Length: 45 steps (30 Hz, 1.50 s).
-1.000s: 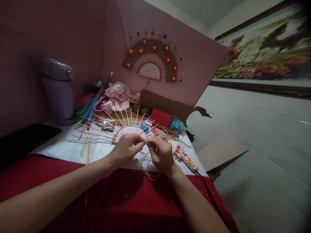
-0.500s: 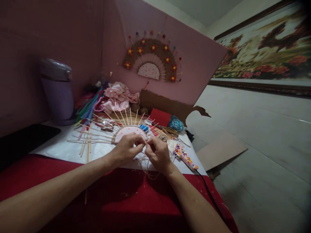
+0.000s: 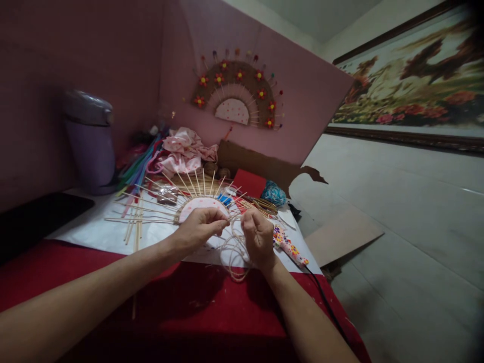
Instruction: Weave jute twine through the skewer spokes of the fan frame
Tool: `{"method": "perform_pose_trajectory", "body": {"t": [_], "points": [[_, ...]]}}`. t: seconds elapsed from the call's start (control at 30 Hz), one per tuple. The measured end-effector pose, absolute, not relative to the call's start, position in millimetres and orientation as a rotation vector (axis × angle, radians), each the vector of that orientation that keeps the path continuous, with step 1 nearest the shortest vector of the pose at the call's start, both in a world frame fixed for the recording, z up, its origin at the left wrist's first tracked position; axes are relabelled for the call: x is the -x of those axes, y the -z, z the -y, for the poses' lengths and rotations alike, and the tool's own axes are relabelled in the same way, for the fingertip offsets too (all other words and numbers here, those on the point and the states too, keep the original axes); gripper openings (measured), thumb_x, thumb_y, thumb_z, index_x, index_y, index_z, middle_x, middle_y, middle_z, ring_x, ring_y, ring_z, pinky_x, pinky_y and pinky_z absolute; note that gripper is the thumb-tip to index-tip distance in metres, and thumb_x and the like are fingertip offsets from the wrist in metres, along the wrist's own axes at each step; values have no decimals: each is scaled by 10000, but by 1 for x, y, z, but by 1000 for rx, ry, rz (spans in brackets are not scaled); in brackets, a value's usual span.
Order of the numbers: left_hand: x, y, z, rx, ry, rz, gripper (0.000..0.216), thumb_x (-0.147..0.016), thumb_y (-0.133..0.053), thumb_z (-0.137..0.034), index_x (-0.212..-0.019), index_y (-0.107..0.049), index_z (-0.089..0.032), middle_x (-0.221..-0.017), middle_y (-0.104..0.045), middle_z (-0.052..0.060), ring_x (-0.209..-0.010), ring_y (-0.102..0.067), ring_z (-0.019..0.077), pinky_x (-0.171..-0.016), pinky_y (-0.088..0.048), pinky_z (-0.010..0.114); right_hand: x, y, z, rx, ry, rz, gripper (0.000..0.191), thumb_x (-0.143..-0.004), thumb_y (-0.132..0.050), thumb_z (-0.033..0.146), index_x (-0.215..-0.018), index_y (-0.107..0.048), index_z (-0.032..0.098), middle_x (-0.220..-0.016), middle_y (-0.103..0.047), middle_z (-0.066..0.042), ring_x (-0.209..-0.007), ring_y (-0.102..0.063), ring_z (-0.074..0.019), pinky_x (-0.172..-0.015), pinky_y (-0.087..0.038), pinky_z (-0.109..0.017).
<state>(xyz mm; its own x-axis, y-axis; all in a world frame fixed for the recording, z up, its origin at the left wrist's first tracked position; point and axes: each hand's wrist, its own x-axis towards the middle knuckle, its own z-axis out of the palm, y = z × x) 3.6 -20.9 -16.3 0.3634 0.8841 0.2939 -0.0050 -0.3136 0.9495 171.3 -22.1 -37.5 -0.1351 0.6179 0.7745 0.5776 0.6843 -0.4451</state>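
The twine (image 3: 234,254) hangs in loose loops at the near edge of the white sheet (image 3: 94,232), strung between both hands. The left hand (image 3: 198,229) pinches the strand, fingers narrow, against the near edge of the fan frame (image 3: 200,204). The right hand (image 3: 258,237) has just slid right, away from the left, fist closed on the twine. The strand looks drawn snug. A floral glue gun (image 3: 289,245) lies just right on the table (image 3: 189,302).
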Motion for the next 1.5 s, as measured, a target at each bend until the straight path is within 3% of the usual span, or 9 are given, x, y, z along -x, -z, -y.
{"method": "perform_pose_trajectory", "body": {"t": [0.07, 0.17, 0.3, 0.57, 0.9, 1.1, 1.23, 1.33, 1.5], "points": [[-4, 18, 20, -1611, -1123, -817, 182, -711, -585, -297, -637, -569, -131, -572, -515, -22, -564, -459, 102, -552, -356, 236, -171, 37, 22, 913, -8, 1835, 226, -883, -429, 202, -660, -470, 196, -579, -431, 34, -529, -418, -111, -537, -352, -243], [-3, 21, 18, -1617, -1140, -830, 188, -723, -578, -295, -639, -570, -127, -567, -511, -22, -558, -452, 100, -551, -352, 238, -169, 34, 23, 833, 7, 1851, 88, -852, -467, 147, -841, -546, 182, -758, -548, -17, -628, -498, -122, -578, -403, -246], [-4, 24, 15, -1651, -1153, -802, 186, -719, -582, -294, -653, -585, -121, -568, -513, -21, -559, -452, 102, -556, -358, 243, -168, 33, 24, 766, -3, 1943, 152, -836, -507, 141, -964, -579, 182, -939, -570, -59, -655, -531, -112, -561, -438, -234], [-3, 26, 13, -1706, -1173, -799, 170, -715, -582, -276, -660, -614, -118, -565, -501, -26, -547, -429, 95, -527, -337, 227, -165, 35, 23, 795, -41, 1998, 95, -850, -509, 174, -882, -598, 185, -809, -621, -49, -655, -562, -139, -563, -449, -249], [-3, 18, 21, -1595, -1172, -777, 155, -720, -604, -269, -676, -605, -121, -592, -521, -24, -567, -450, 93, -541, -355, 222, -169, 39, 18, 997, -88, 1855, 115, -901, -409, 222, -866, -513, 188, -652, -537, 4, -570, -517, -134, -582, -401, -257], [-4, 16, 22, -1561, -1106, -765, 218, -778, -566, -301, -638, -542, -136, -543, -481, -40, -526, -417, 80, -527, -339, 218, -168, 36, 24, 1027, 15, 1821, 268, -912, -376, 260, -655, -431, 209, -562, -444, 27, -519, -445, -122, -539, -349, -247], [-4, 18, 20, -1514, -1108, -732, 252, -802, -549, -327, -636, -516, -140, -520, -475, -42, -485, -412, 67, -479, -328, 197, -166, 36, 25, 964, -63, 1876, 146, -897, -413, 241, -821, -528, 194, -700, -554, -8, -566, -506, -122, -567, -393, -244], [-4, 19, 19, -1412, -1069, -760, 223, -786, -570, -344, -699, -522, -144, -493, -456, -59, -395, -351, 45, -377, -236, 172, -163, 36, 25, 928, -114, 1930, 133, -898, -400, 227, -908, -528, 193, -759, -585, -23, -577, -525, -123, -570, -408, -245], [-4, 18, 21, -1350, -1030, -767, 225, -741, -622, -341, -696, -530, -141, -491, -472, -59, -351, -336, 26, -342, -181, 156, -161, 37, 25, 969, -158, 1942, 270, -924, -346, 288, -690, -459, 213, -575, -491, 17, -510, -476, -122, -521, -371, -241]]}}
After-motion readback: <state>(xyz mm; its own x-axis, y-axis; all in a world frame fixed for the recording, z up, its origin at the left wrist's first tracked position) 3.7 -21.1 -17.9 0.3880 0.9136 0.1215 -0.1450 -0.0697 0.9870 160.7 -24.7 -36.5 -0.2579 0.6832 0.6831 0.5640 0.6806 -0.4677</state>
